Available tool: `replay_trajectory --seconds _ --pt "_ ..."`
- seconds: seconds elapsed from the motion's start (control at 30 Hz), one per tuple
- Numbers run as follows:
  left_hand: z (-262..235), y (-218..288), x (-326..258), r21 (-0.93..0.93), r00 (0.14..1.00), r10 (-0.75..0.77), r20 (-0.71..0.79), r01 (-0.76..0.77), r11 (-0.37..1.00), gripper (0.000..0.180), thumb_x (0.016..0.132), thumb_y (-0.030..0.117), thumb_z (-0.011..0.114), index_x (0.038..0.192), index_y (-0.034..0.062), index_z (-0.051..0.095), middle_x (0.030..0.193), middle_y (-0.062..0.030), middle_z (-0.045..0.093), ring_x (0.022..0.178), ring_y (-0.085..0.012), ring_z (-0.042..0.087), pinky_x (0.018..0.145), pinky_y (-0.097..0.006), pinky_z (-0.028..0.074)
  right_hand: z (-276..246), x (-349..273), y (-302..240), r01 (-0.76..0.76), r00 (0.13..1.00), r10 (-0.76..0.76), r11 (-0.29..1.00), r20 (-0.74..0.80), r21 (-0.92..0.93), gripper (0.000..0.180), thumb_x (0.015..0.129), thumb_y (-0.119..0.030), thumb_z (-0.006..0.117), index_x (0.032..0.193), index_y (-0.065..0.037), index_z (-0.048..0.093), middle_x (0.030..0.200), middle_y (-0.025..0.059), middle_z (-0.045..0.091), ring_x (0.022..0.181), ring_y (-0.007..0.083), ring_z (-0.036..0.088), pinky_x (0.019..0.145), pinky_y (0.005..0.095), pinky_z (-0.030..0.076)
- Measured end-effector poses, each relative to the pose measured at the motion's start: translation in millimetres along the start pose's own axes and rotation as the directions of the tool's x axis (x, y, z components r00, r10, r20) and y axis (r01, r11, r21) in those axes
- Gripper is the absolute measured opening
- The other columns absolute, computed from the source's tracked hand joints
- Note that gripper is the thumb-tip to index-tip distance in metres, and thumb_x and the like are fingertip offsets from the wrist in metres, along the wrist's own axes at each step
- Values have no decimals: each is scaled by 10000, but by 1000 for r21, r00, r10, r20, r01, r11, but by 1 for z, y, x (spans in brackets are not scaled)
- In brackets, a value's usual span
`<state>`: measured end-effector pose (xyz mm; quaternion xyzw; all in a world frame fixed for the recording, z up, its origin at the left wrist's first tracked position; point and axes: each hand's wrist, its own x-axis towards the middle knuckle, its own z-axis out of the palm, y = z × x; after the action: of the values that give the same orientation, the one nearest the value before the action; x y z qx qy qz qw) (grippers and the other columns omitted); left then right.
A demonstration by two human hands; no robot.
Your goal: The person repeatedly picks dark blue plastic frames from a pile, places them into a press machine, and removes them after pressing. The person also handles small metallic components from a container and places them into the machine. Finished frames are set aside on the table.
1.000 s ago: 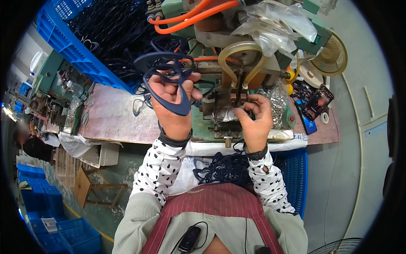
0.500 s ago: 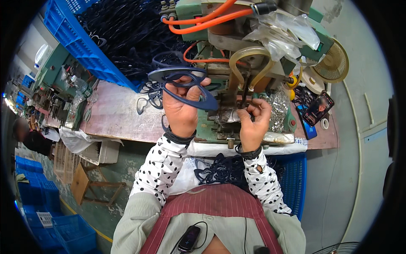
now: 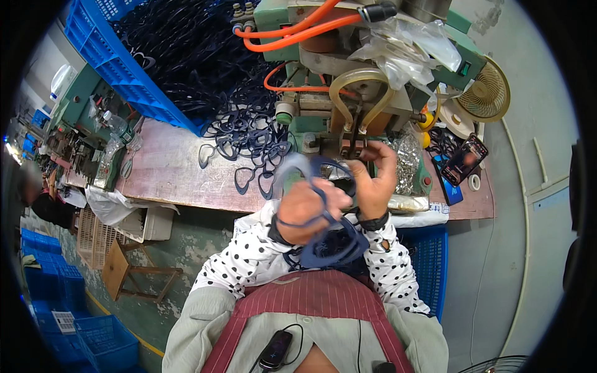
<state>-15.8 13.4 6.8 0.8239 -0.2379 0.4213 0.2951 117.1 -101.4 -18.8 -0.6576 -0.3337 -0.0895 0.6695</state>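
Note:
My left hand point(image 3: 309, 210) is closed around several flat dark-blue rounded-triangle loops point(image 3: 336, 250); they hang about its fingers and wrist, blurred by motion. It is in front of the table edge, above a pile of dark loops at my lap. My right hand point(image 3: 375, 181) is at the front of the green press, its thumb and forefinger curled together just below the two metal prongs point(image 3: 353, 149). What lies between those fingers, if anything, is hidden. Another dark loop point(image 3: 329, 163) shows between my hands, slightly smeared; I cannot tell which hand has it.
Loose blue loops point(image 3: 252, 140) spread on the pink table point(image 3: 168, 177), beside a large blue crate point(image 3: 124, 74) heaped with dark strips. Orange hoses point(image 3: 292, 37) arch over the press. A phone point(image 3: 465, 160) and fan point(image 3: 485, 90) stand right. Another blue crate point(image 3: 435, 261) sits below.
My left hand has swung down and right with its loops, from above the table toward my lap, uncovering the loops on the table. My right hand stays at the press, fingers slightly shifted.

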Motion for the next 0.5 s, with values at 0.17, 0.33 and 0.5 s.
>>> replay_trajectory --seconds 0.17,0.33,0.5 --pt "33 -8 -6 69 984 158 81 -164 984 312 810 66 686 1110 -7 647 1161 -173 654 1038 -300 654 907 -438 521 -36 10 25 -118 982 129 989 -139 84 287 851 -10 677 1115 2 563 962 86 667 885 153 630 799 276 503" --pt "34 -3 -5 124 993 103 59 -110 986 292 808 59 666 1094 -5 661 1156 -163 659 1009 -277 665 915 -430 519 -75 17 46 -108 975 93 992 -202 -65 219 875 -21 667 1079 5 593 929 61 638 833 123 594 748 253 486" --pt "37 -6 -9 152 994 101 44 -107 983 287 802 59 664 1086 12 672 1137 -138 673 979 -255 678 918 -416 518 -97 23 59 -102 965 -11 907 -264 -408 239 873 -96 668 1089 -15 604 927 92 654 817 202 623 735 333 492"
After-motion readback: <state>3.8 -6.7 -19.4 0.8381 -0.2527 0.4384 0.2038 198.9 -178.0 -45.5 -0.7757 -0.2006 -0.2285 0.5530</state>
